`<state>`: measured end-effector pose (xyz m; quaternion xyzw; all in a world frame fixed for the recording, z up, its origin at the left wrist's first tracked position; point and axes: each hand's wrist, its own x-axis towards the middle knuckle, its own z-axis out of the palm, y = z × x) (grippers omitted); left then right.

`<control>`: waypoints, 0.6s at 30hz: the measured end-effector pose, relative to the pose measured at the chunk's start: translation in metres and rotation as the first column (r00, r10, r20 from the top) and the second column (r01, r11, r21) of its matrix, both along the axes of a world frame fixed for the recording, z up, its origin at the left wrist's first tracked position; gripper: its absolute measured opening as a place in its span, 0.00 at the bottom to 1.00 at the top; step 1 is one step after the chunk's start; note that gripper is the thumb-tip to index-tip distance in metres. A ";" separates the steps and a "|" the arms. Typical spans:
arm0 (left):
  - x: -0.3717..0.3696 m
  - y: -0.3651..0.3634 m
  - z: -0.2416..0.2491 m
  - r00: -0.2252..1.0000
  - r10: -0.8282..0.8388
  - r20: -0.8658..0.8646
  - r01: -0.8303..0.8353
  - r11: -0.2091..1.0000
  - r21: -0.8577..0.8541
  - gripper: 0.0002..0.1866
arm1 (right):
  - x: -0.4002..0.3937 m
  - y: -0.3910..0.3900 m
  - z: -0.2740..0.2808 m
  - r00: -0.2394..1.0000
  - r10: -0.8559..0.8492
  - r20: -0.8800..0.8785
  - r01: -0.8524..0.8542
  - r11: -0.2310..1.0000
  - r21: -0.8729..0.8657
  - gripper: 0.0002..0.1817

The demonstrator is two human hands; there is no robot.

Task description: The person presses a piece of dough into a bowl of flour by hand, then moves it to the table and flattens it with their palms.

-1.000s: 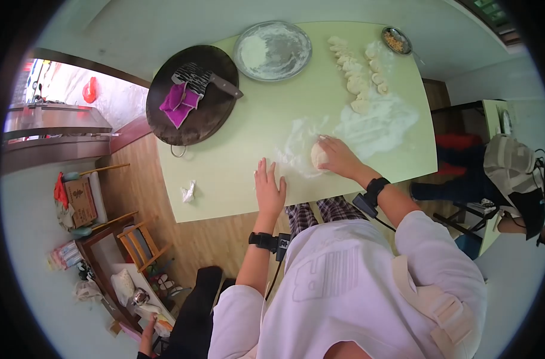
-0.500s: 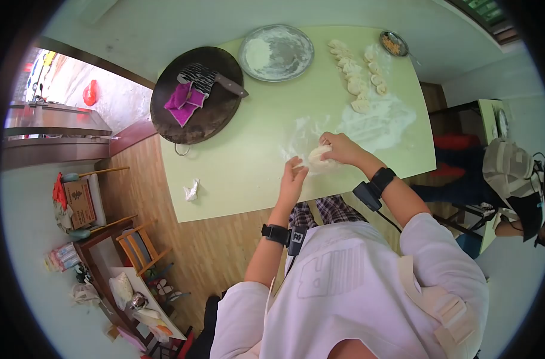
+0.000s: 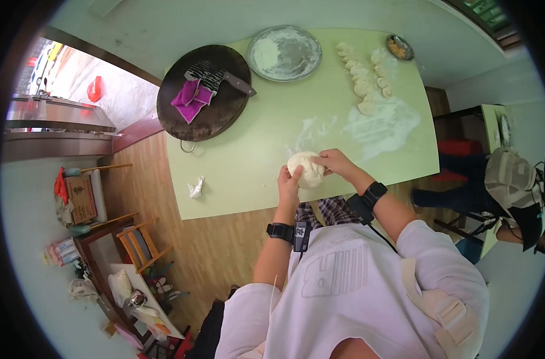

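A round, pale lump of dough is held up near the front edge of the pale green table. My left hand grips its left side, thumb pressed on the surface. On the opposite side, the fingers of my right hand pinch the upper right of the lump. Beyond the hands, white flour is spread on the table. Two rows of small shaped dough pieces lie behind the flour. A bowl of orange-brown filling stands at the far right corner.
On the left, a round dark chopping board carries a cleaver and a purple cloth. A floured metal tray is at the back. Crumpled white tissue lies front left. Another person is at the right.
Both hands have closed around the dough and lifted it from the table toward me. Before, my left hand was apart from it and my right hand touched it on the surface.
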<state>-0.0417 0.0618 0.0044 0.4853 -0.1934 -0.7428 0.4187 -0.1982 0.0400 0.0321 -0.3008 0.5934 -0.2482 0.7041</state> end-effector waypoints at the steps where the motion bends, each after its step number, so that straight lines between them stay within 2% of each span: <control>1: -0.002 0.001 -0.002 0.998 0.062 -0.016 -0.062 0.998 0.008 0.14 | 0.002 -0.001 -0.007 0.995 -0.082 0.051 0.081 0.996 0.022 0.19; 2: -0.004 0.001 -0.008 0.998 0.064 -0.014 -0.064 0.998 0.010 0.14 | 0.003 -0.002 -0.013 0.995 -0.080 0.053 0.079 0.997 0.024 0.19; 4: -0.012 -0.006 -0.016 0.931 -0.093 0.354 0.157 0.975 -0.157 0.14 | 0.004 -0.008 -0.017 0.972 -0.219 0.079 0.222 0.974 -0.032 0.23; 5: -0.019 -0.008 -0.019 0.824 -0.094 0.558 0.242 0.950 -0.197 0.18 | 0.001 -0.012 -0.018 0.972 -0.219 0.080 0.222 0.975 -0.029 0.23; 6: -0.022 -0.015 -0.015 0.823 -0.096 0.559 0.243 0.951 -0.194 0.18 | -0.006 -0.018 -0.019 0.978 -0.054 -0.199 0.019 0.984 -0.176 0.24; 7: -0.026 -0.021 -0.011 0.682 -0.153 0.715 0.364 0.919 -0.151 0.20 | -0.013 -0.023 -0.021 0.874 0.070 -0.481 -0.215 0.943 -0.255 0.25; 8: -0.031 -0.027 -0.010 0.508 -0.191 0.840 0.472 0.878 -0.086 0.22 | -0.019 -0.028 -0.023 0.873 0.069 -0.482 -0.214 0.944 -0.252 0.25; 9: -0.038 -0.028 -0.014 0.523 -0.084 0.848 0.441 0.879 -0.185 0.24 | -0.025 -0.032 -0.025 0.816 0.101 -0.569 -0.303 0.913 -0.273 0.25; 10: -0.041 -0.031 -0.019 0.525 -0.087 0.846 0.442 0.878 -0.184 0.24 | -0.030 -0.035 -0.027 0.748 0.124 -0.652 -0.393 0.875 -0.285 0.25; 12: -0.050 -0.036 -0.021 0.430 -0.078 0.899 0.475 0.867 -0.152 0.24 | -0.035 -0.039 -0.031 0.722 0.081 -0.687 -0.394 0.865 -0.312 0.25; 14: -0.051 -0.043 -0.017 0.466 -0.135 0.875 0.472 0.874 -0.116 0.23 | -0.040 -0.039 -0.033 0.697 0.043 -0.716 -0.397 0.854 -0.335 0.25; 16: -0.050 -0.046 -0.018 0.495 -0.186 0.849 0.470 0.879 -0.081 0.22 | -0.044 -0.040 -0.035 0.779 -0.035 -0.627 -0.253 0.896 -0.364 0.24; 18: -0.047 -0.042 -0.022 0.771 -0.146 0.621 0.320 0.930 -0.179 0.18 | -0.050 -0.042 -0.034 0.796 -0.018 -0.605 -0.255 0.897 -0.362 0.23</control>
